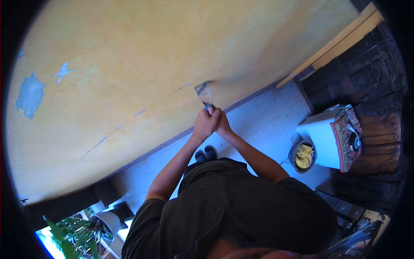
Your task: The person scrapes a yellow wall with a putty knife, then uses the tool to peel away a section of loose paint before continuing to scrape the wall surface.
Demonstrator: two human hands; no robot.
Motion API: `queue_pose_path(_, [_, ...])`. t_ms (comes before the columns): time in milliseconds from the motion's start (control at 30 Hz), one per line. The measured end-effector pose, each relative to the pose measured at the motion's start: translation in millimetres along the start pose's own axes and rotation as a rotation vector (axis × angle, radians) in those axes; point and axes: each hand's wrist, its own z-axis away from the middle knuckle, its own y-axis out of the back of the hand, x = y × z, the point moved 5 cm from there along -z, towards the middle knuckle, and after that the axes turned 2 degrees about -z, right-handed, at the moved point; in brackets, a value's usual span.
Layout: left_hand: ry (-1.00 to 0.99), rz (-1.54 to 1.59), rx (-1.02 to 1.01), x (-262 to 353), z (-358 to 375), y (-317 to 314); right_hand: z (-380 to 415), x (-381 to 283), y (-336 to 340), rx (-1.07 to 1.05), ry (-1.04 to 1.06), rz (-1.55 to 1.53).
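A putty knife (203,92) with a wide, smudged metal blade points up at the yellow wall (129,56), its blade edge right at the painted surface. My left hand (204,124) is closed around its dark handle, thumb near the base of the blade. Pressed against it from the right, my right hand (222,125) is closed over the handle's lower part too. Along the wall near the blade runs a broken line of pale scratches (183,86). Farther left, grey patches (30,95) show where paint is off.
A basket (296,164) with yellow cloth-like stuff stands on the pale floor (267,114), beside a white cabinet (321,138) topped by a patterned cloth. Dark carved wood (371,77) fills the right side. A potted plant (108,224) is at lower left.
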Motion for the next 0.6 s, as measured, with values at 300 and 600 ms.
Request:
queue_pose_path(300, [-0.205,-0.008,0.038,80.2,2.4,36.3,-8.1,-88.2,-9.7,-0.02,0.204,0.019])
queue_pose_path(600, [-0.106,-0.103,-0.013,20.9,-5.8,3.4,-22.7,-48.0,0.1,0.048,0.169,0.012])
